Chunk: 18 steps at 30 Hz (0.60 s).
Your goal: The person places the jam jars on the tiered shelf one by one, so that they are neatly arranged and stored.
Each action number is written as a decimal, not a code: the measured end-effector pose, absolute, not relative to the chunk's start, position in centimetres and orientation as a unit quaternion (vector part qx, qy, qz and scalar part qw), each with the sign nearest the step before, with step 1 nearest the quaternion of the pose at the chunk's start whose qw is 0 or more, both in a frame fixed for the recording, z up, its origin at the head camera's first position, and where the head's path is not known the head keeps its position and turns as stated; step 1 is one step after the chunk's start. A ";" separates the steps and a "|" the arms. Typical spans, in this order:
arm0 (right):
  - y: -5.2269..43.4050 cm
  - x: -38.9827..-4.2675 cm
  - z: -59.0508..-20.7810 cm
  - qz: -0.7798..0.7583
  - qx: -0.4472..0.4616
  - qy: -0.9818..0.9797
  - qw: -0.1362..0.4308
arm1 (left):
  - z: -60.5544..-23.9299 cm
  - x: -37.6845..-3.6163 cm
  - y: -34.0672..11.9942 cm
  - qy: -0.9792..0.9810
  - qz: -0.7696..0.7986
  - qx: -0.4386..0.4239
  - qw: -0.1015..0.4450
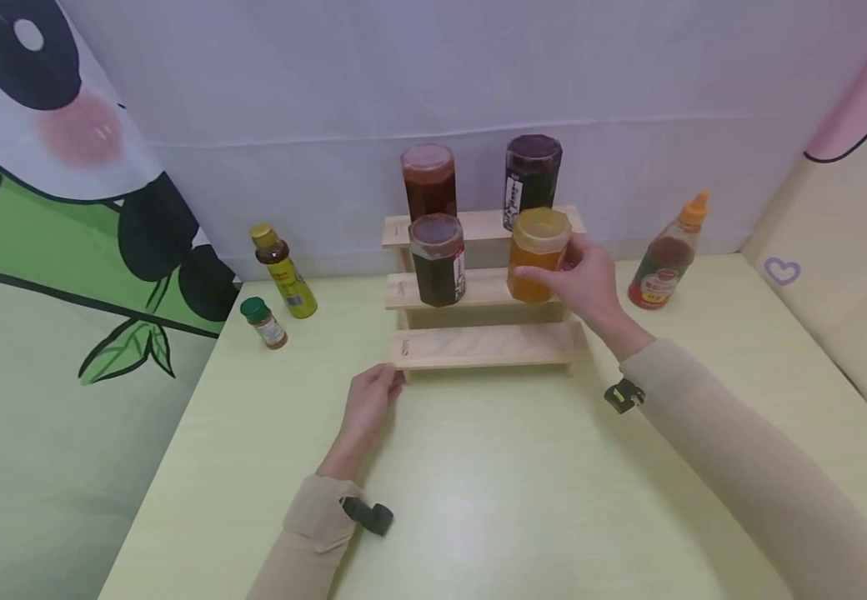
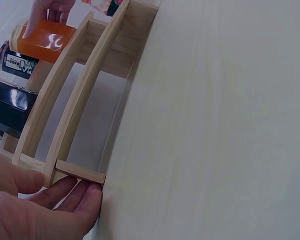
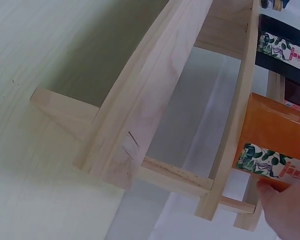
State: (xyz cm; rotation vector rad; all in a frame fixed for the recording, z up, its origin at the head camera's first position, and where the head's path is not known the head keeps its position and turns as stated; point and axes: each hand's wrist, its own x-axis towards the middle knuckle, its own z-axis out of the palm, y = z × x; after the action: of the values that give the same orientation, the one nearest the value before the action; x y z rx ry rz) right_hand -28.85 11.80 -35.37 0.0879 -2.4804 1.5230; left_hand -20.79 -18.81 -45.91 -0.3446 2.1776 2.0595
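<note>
A three-step wooden rack (image 1: 488,345) stands at the back of the table. My right hand (image 1: 582,277) grips an orange jar (image 1: 537,254) with a yellow lid on the middle step; the jar also shows in the left wrist view (image 2: 46,40) and the right wrist view (image 3: 276,140). A dark jar (image 1: 438,259) stands to its left on the same step. Two dark jars (image 1: 428,181) (image 1: 532,179) stand on the top step. My left hand (image 1: 370,402) rests with straight fingers (image 2: 82,197) against the rack's lower left corner (image 2: 80,172).
Left of the rack stand a yellow-labelled bottle (image 1: 284,271) and a small green-capped bottle (image 1: 264,322). An orange-tipped sauce bottle (image 1: 665,256) stands to the right. A white cloth wall is behind, and a cushioned panel (image 1: 846,275) borders the table on the right.
</note>
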 end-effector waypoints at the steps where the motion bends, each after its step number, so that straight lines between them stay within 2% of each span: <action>1: 11.8 -28.8 -35.4 0.520 0.032 -0.846 0.115 | -45.9 -20.8 -18.8 0.722 0.679 -0.115 0.062; 18: 12.5 -28.3 -35.9 0.513 0.055 -0.851 0.096 | -46.1 -20.9 -18.8 0.726 0.674 -0.128 0.059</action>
State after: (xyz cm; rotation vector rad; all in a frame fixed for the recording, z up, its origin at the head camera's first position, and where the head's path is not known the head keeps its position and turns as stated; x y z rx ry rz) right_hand -28.33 12.51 -35.88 0.1636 -2.5221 1.5213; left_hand -20.94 -18.76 -46.14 -0.3864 2.1986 2.0406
